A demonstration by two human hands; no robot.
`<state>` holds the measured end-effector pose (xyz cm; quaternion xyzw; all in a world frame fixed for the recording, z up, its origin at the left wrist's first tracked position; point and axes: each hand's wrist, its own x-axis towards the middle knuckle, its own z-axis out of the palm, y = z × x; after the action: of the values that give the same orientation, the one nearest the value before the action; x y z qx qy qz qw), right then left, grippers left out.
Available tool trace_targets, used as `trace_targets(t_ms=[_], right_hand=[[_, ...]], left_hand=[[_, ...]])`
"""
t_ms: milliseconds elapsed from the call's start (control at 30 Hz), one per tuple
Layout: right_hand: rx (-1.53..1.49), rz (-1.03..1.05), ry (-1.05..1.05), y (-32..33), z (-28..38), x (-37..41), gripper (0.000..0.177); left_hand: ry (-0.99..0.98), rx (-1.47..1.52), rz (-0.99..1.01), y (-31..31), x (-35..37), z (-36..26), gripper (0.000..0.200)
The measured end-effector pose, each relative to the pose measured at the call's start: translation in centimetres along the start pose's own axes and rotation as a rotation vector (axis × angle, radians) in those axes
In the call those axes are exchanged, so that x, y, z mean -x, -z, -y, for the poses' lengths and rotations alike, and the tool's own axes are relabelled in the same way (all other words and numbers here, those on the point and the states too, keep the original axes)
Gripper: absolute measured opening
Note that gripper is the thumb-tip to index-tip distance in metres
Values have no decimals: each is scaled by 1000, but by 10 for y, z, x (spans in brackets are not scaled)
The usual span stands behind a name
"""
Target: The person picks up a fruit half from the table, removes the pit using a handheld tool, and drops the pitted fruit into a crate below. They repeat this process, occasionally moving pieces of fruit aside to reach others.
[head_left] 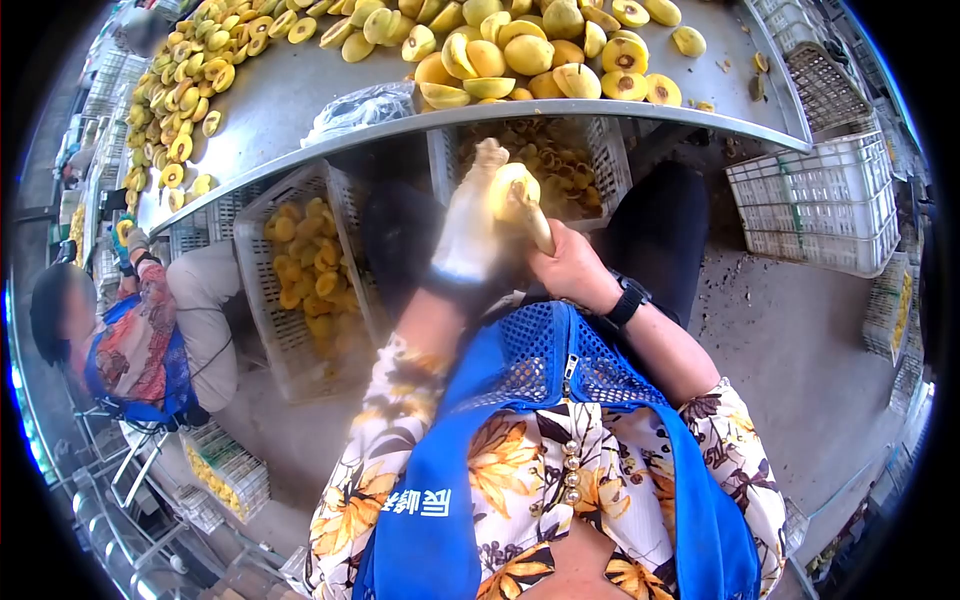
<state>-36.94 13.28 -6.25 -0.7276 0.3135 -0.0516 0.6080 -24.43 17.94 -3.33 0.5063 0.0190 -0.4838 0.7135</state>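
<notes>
My left hand, in a white glove blurred by motion, is closed around a yellow peach half. Bare-skinned, my right hand grips the light-coloured handle of a pitting tool. The tool's far end meets the cut side of the peach, and its exact shape is blurred. Both hands are above my lap, just below the table edge. Beyond them, a heap of peach halves lies on the metal table, many with brown centres showing.
Under the table edge, a white crate holds yellow fruit pieces. Another crate of peach halves stands left of my legs. Stacked crates are at the right. A crumpled plastic bag lies on the table. A co-worker sits at far left.
</notes>
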Motion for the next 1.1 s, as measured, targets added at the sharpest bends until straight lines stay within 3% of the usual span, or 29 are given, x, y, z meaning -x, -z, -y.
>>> trace_targets(t_ms=[67, 133, 200, 300, 333, 467, 533, 633, 667, 733, 833, 867, 933, 1000, 1033, 1067, 1100], right_hand=[[-30, -6, -20, -8, -8, -1, 20], [-46, -50, 8, -15, -19, -4, 20], [-32, -22, 2, -12, -21, -4, 20], [-28, 45, -22, -7, -18, -5, 26], [-29, 72, -35, -6, -17, -5, 29], [-200, 143, -110, 1, -4, -2, 13], [-326, 167, -190, 6, 5, 1, 8], [-346, 195, -244, 9, 13, 3, 5], [-382, 216, -256, 10, 14, 3, 5], [-543, 296, -261, 14, 6, 3, 6], [-735, 388, -310, 14, -5, 2, 7], [-790, 421, -334, 15, -8, 0, 8], [-901, 492, -374, 15, -13, -4, 9], [-1050, 549, -379, 19, -12, -6, 9], [-1125, 577, -383, 21, -12, -6, 10], [-1144, 640, -239, 19, -19, -8, 10], [-1194, 619, -230, 19, -16, -8, 9]], left_hand=[[-165, 13, 28, 8, -14, 20, 28], [-187, 175, 119, 14, -18, 27, 23], [-125, 279, 18, 9, -22, 29, 17], [18, 110, -59, -3, -19, 21, 18], [-19, 42, -16, 2, -23, 25, 18], [-196, -211, 54, 11, -30, 31, 20], [-266, -195, 155, 21, -37, 37, 21], [-83, -133, 113, 20, -43, 36, 21], [-108, -71, 114, 19, -44, 38, 19], [-267, -337, 162, 14, -41, 32, 18], [-374, -445, 181, 17, -49, 40, 19], [-385, -414, 189, 20, -54, 45, 19], [-227, -228, 155, 9, -49, 36, 21], [115, 84, 68, -6, -33, 24, 23], [41, 142, 96, 2, -41, 26, 22], [-32, 201, 125, 15, -54, 31, 22], [24, 291, 32, 16, -49, 17, 24]])
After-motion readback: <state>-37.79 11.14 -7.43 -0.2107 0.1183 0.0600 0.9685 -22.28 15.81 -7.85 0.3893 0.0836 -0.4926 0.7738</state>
